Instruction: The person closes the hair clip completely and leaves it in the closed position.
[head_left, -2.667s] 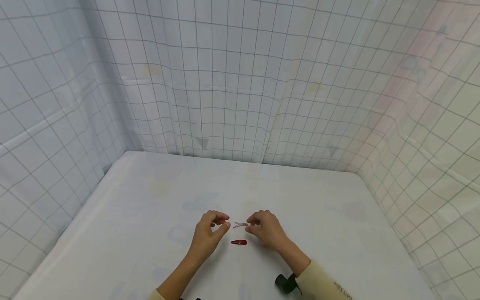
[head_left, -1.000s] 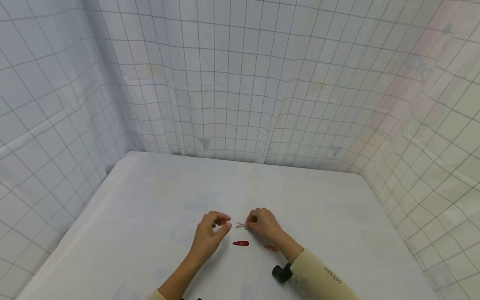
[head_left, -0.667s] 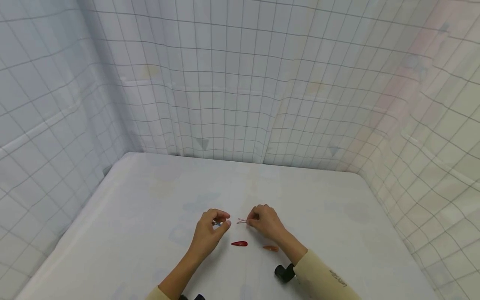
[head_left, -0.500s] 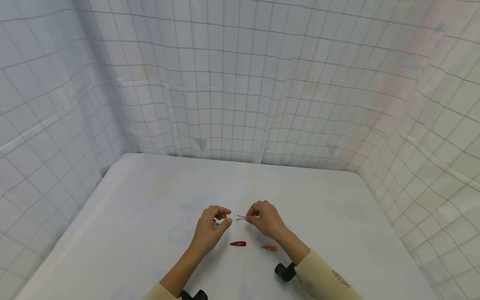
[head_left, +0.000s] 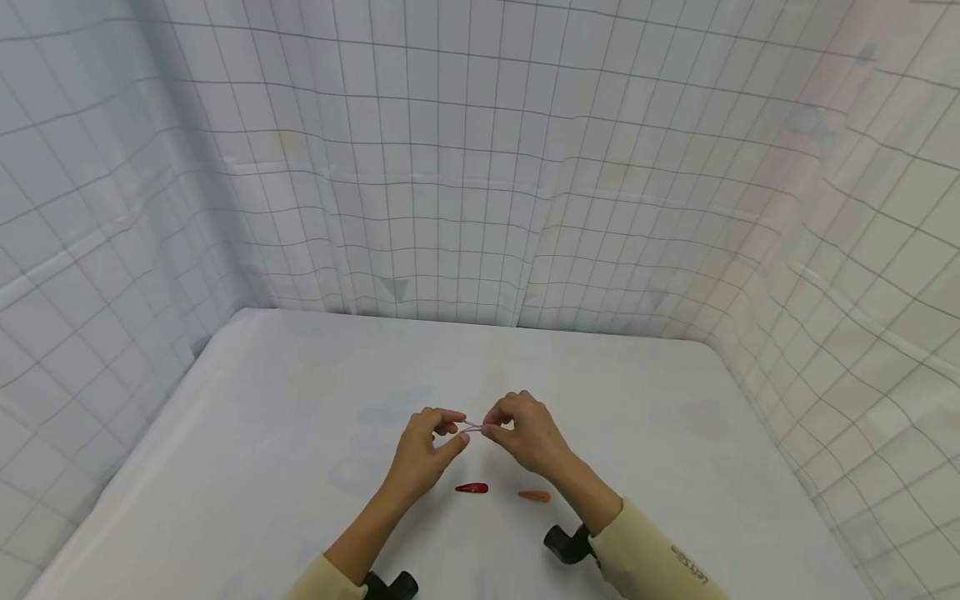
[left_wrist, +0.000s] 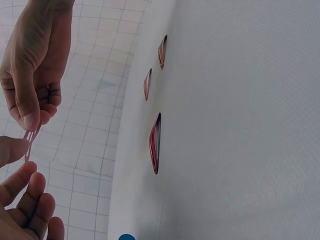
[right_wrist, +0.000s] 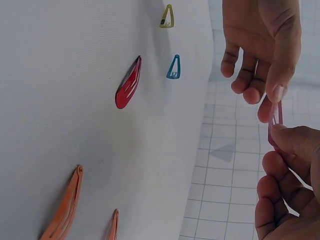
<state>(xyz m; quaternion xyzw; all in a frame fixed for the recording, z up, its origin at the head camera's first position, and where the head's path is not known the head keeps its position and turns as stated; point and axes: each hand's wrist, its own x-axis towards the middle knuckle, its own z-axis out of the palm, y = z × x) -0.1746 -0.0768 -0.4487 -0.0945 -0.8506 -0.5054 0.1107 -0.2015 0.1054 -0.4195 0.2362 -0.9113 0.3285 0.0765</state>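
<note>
A thin pink snap hair clip (head_left: 472, 427) is held above the table between both hands, its two arms spread apart. My right hand (head_left: 528, 433) pinches one end between thumb and fingertips. At the other end, my left hand (head_left: 422, 450) has its thumb and index finger on the clip, the remaining fingers loosely curled. In the right wrist view the pink clip (right_wrist: 273, 120) runs from one thumb to the other. A red hair clip (head_left: 472, 488) lies on the table below the hands, and an orange hair clip (head_left: 535, 496) lies right of it.
The right wrist view also shows a blue clip (right_wrist: 173, 67), a yellow clip (right_wrist: 167, 16) and a second orange clip (right_wrist: 114, 227) on the white table (head_left: 315, 400). Black wrist devices (head_left: 566, 544) hang under the forearms. Gridded white curtains (head_left: 450, 167) surround the table's back and sides.
The right hand has lifted the pink clip and moved it left to the left hand. The left thumb and index finger now meet its spread end. The orange clip has come into view.
</note>
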